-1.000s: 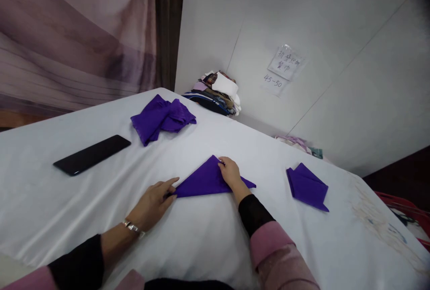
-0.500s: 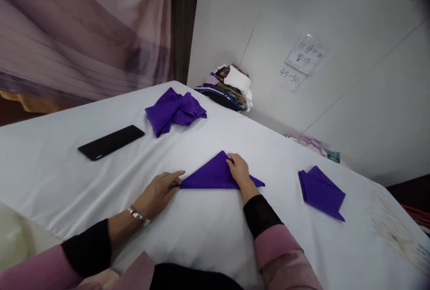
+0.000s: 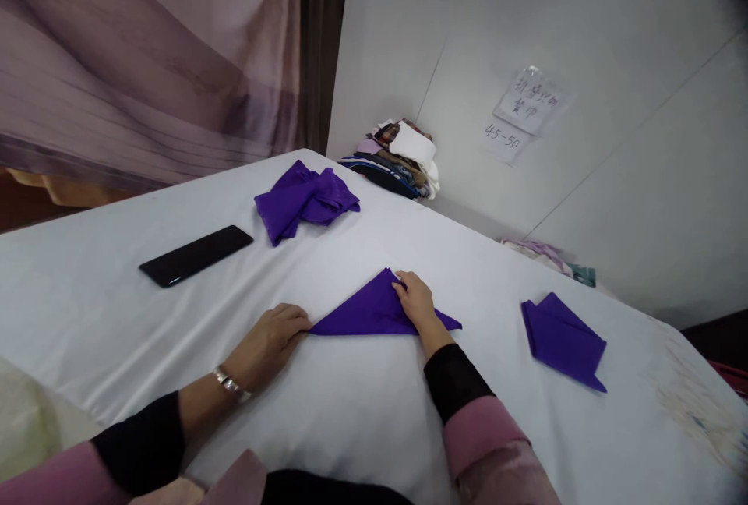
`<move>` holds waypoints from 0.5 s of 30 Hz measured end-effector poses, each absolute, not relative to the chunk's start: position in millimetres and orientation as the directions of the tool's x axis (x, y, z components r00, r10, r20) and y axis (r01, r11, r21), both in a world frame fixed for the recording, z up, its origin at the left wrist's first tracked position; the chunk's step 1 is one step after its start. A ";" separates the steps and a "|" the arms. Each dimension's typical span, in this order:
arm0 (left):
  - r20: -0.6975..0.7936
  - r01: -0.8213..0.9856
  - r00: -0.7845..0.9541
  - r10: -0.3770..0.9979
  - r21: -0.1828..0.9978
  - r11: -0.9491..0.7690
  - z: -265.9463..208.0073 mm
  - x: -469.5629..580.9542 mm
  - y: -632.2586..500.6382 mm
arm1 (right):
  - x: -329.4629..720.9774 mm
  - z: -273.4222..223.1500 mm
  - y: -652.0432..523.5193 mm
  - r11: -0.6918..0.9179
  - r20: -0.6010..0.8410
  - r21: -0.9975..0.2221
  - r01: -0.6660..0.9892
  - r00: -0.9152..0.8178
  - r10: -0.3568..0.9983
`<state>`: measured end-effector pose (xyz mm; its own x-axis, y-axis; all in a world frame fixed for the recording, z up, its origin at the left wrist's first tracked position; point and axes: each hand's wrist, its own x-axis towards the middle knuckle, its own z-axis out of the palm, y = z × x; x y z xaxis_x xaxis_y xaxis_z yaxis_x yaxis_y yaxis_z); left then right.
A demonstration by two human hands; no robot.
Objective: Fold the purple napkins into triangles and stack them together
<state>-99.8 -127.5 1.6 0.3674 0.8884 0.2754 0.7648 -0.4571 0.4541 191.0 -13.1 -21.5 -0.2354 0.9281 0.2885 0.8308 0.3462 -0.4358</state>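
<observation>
A purple cloth napkin (image 3: 362,309) lies on the white-covered bed or table in front of me, folded into a flat triangle with its point away from me. At its left corner, my left hand (image 3: 274,337) has fingers and thumb pinched together on the tip. My right hand (image 3: 417,298) rests over the right slope, its curled fingers gripping the cloth near the upper edge; the palm hides part of that side. Farther right lies a second purple napkin (image 3: 564,341), folded into a pointed shape. A crumpled heap of purple cloth (image 3: 307,201) sits beyond, to the left.
A black phone (image 3: 197,256) lies on the white cloth (image 3: 351,411) at left. Stacked folded clothes (image 3: 403,158) stand by the wall at the far edge. Handwritten paper signs (image 3: 523,111) hang on the wall. A sheer curtain (image 3: 146,45) is at the far left.
My left hand's raised index finger has come down, and the hand now pinches the napkin's left corner. My right hand stays on the right slope. The view has shifted slightly.
</observation>
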 end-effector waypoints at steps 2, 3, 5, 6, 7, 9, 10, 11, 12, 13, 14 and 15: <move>0.284 0.770 0.364 0.887 0.444 -0.458 2.7 -100.6 -128.6 | 191.0 -22.5 -12.3 0.345 0.283 -0.416 0.841 -0.241 0.928; 0.285 0.773 0.363 0.887 0.439 -0.457 3.1 -100.7 -129.1 | 190.9 -23.1 -12.0 0.345 0.281 -0.407 0.846 -0.243 0.928; 0.283 0.775 0.365 0.887 0.435 -0.458 3.2 -100.6 -129.6 | 190.9 -24.0 -11.4 0.346 0.278 -0.390 0.853 -0.249 0.928; 0.285 0.775 0.367 0.886 0.434 -0.460 3.1 -100.5 -129.9 | 190.8 -24.3 -11.2 0.347 0.279 -0.386 0.855 -0.250 0.927; 0.287 0.775 0.367 0.885 0.432 -0.462 2.8 -100.5 -130.0 | 190.7 -24.4 -11.2 0.348 0.282 -0.383 0.855 -0.251 0.926; 0.289 0.780 0.370 0.883 0.420 -0.464 2.0 -101.2 -130.1 | 190.3 -24.0 -11.3 0.351 0.287 -0.382 0.855 -0.252 0.924; 0.286 0.785 0.375 0.882 0.408 -0.466 1.7 -101.9 -130.0 | 190.0 -23.6 -11.4 0.351 0.286 -0.382 0.855 -0.252 0.924; 0.278 0.791 0.382 0.881 0.393 -0.468 1.6 -102.9 -129.6 | 189.7 -23.1 -11.5 0.349 0.284 -0.380 0.857 -0.251 0.925; 0.268 0.800 0.388 0.882 0.378 -0.467 1.9 -103.9 -128.9 | 189.4 -22.5 -11.6 0.346 0.279 -0.377 0.859 -0.251 0.927; 0.259 0.811 0.387 0.885 0.362 -0.461 2.9 -104.6 -128.0 | 189.0 -22.1 -11.6 0.342 0.273 -0.374 0.862 -0.250 0.929; 0.256 0.823 0.378 0.889 0.347 -0.450 4.9 -104.6 -126.6 | 188.7 -21.6 -11.6 0.337 0.267 -0.372 0.865 -0.248 0.931; 0.265 0.834 0.363 0.893 0.336 -0.439 7.9 -103.3 -124.8 | 188.3 -21.3 -11.5 0.333 0.260 -0.370 0.867 -0.247 0.933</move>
<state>-103.3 -124.8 7.9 0.3634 0.8933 0.2647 0.8336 -0.4386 0.3357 188.3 -11.5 -21.3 -0.2470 0.9335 0.2600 0.8673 0.3326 -0.3704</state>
